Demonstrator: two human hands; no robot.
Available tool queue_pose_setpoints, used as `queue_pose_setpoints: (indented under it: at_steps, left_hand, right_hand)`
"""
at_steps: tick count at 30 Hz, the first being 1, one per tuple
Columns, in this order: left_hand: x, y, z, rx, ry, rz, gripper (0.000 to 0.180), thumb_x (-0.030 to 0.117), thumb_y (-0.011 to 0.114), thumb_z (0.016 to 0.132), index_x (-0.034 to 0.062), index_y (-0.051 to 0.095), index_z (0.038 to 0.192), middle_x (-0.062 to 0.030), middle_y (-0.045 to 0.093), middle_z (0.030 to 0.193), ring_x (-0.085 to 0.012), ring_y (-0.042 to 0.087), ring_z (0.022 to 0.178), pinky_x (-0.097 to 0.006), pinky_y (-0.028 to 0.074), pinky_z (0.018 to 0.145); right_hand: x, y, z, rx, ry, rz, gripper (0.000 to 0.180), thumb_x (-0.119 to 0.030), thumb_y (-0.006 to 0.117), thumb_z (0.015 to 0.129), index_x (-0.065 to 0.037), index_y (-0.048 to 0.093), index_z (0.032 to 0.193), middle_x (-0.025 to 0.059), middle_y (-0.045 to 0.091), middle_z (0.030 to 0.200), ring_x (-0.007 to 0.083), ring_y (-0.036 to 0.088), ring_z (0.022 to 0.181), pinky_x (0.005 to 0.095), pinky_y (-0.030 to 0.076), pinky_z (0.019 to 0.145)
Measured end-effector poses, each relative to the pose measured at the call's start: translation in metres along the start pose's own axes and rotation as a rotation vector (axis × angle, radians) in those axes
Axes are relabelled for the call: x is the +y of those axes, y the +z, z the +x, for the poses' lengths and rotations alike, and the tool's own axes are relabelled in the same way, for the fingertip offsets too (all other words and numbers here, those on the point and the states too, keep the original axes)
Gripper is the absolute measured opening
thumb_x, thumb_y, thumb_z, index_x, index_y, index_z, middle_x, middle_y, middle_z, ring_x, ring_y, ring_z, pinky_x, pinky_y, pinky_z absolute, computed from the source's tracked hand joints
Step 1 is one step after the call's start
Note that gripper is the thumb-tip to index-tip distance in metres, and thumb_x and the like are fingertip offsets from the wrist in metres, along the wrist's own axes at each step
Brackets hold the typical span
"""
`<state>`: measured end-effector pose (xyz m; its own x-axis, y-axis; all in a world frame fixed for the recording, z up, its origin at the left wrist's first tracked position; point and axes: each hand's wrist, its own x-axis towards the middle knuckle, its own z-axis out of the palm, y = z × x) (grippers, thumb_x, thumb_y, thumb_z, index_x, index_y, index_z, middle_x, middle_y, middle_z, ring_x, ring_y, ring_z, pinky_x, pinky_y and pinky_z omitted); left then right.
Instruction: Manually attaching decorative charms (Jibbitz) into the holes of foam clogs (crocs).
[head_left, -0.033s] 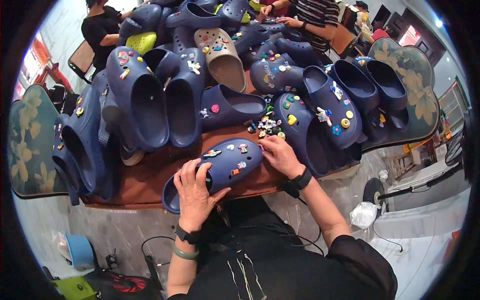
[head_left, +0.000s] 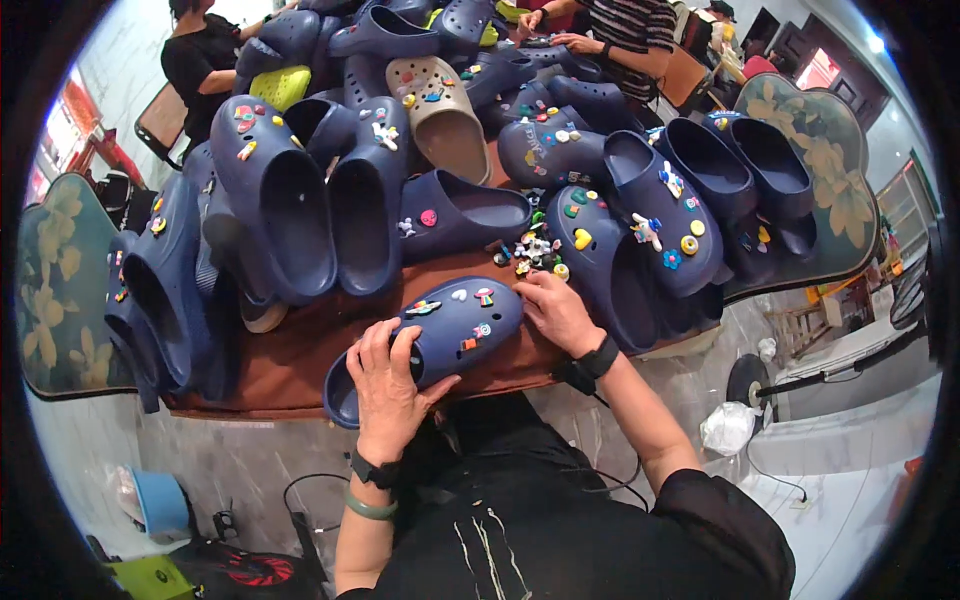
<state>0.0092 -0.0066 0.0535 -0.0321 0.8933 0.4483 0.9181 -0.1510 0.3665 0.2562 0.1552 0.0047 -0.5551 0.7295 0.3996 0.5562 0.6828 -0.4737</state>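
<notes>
A navy-blue clog point(head_left: 445, 335) lies tilted across the near edge of the table, its toe pointing to the upper right. Several small charms sit on its toe part, among them a planet, a heart and a rainbow. My left hand point(head_left: 388, 385) is closed round the clog at its opening, fingers over the top. Just past the toe, my right hand point(head_left: 562, 315) has its fingers pinched together close to the clog's surface. Whatever they hold is too small and covered to name. Beyond that hand is a heap of loose charms point(head_left: 535, 248).
Decorated navy clogs point(head_left: 300, 215) crowd the left, and more clogs point(head_left: 665, 210) stand on the right. A beige clog point(head_left: 450, 120) rests among the pile behind. The brown-red tabletop point(head_left: 290, 355) shows in front. Two people work at the far side. A blue bucket point(head_left: 160, 500) stands lower left.
</notes>
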Motion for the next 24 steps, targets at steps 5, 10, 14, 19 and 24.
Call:
queue_pose_setpoints:
  at_steps: [5, 10, 14, 19, 24]
  left_hand:
    - [0.002, -0.001, 0.001, 0.022, -0.014, -0.025, 0.087, 0.034, 0.087, 0.066, 0.0161, 0.040, 0.137, -0.0132, 0.045, 0.134, -0.0345, 0.042, 0.128, -0.051, 0.029, 0.107]
    - [0.000, 0.000, 0.002, 0.016, -0.016, -0.013, 0.086, 0.034, 0.087, 0.066, 0.0161, 0.040, 0.136, -0.0131, 0.044, 0.135, -0.0346, 0.041, 0.129, -0.051, 0.029, 0.107]
    - [-0.002, 0.001, 0.003, -0.007, -0.018, -0.025, 0.086, 0.033, 0.088, 0.066, 0.0165, 0.041, 0.136, -0.0129, 0.044, 0.135, -0.0343, 0.040, 0.130, -0.051, 0.029, 0.107]
    - [0.003, -0.003, -0.001, -0.007, -0.027, -0.036, 0.086, 0.032, 0.088, 0.065, 0.0164, 0.040, 0.136, -0.0128, 0.044, 0.135, -0.0341, 0.041, 0.130, -0.052, 0.028, 0.107]
    - [0.005, -0.003, -0.008, -0.008, -0.018, -0.013, 0.087, 0.033, 0.088, 0.065, 0.0162, 0.040, 0.136, -0.0129, 0.044, 0.135, -0.0336, 0.041, 0.130, -0.052, 0.028, 0.108]
  right_hand:
    - [0.002, 0.005, -0.002, 0.030, 0.044, -0.038, 0.022, -0.006, 0.070, 0.083, -0.006, 0.064, 0.104, 0.0126, 0.063, 0.105, 0.0334, 0.062, 0.100, 0.0405, 0.051, 0.087]
    - [0.003, 0.001, -0.003, 0.068, 0.035, 0.014, 0.026, -0.002, 0.074, 0.078, -0.004, 0.060, 0.099, 0.0131, 0.064, 0.102, 0.0321, 0.063, 0.099, 0.0404, 0.052, 0.084]
    - [0.000, 0.000, -0.003, 0.054, 0.145, 0.143, 0.029, 0.002, 0.076, 0.076, -0.003, 0.062, 0.101, 0.0110, 0.065, 0.093, 0.0263, 0.067, 0.084, 0.0348, 0.053, 0.076]
    - [-0.017, -0.013, -0.014, 0.158, 0.318, 0.403, 0.025, -0.002, 0.078, 0.079, -0.002, 0.070, 0.102, 0.0084, 0.068, 0.094, 0.0144, 0.066, 0.081, 0.0273, 0.053, 0.071]
    - [-0.057, -0.018, -0.019, 0.205, 0.093, 0.434, 0.023, 0.002, 0.075, 0.079, -0.003, 0.072, 0.102, 0.0089, 0.068, 0.096, 0.0182, 0.067, 0.085, 0.0284, 0.054, 0.073]
